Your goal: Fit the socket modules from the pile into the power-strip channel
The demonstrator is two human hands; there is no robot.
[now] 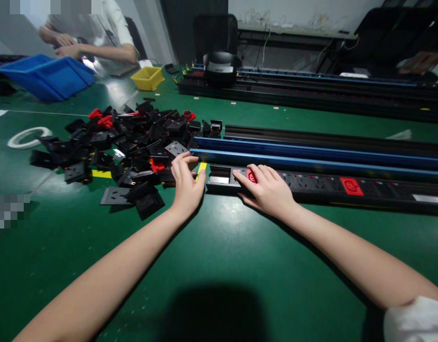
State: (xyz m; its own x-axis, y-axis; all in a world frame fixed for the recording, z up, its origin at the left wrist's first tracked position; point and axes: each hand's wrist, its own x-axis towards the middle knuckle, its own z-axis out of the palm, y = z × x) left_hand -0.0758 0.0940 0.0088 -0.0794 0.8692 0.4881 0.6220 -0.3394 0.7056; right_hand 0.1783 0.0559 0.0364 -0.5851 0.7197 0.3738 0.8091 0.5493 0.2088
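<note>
Head view: across the green bench (219, 247), I see my left hand (187, 185) loosely open, holding nothing visible, beside the black socket strip's (318, 185) left end. My right hand (270, 190) lies over the strip, forefinger on a grey module (242, 171); whether its grip closes, I cannot tell. Beyond: blue rail (311, 162), parts heap (140, 137), yellow bin (146, 84), seated co-worker (121, 38).

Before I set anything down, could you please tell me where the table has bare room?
The green table is bare between the forearms, in front of the black socket strip; left of the strip, loose modules crowd it.
</note>
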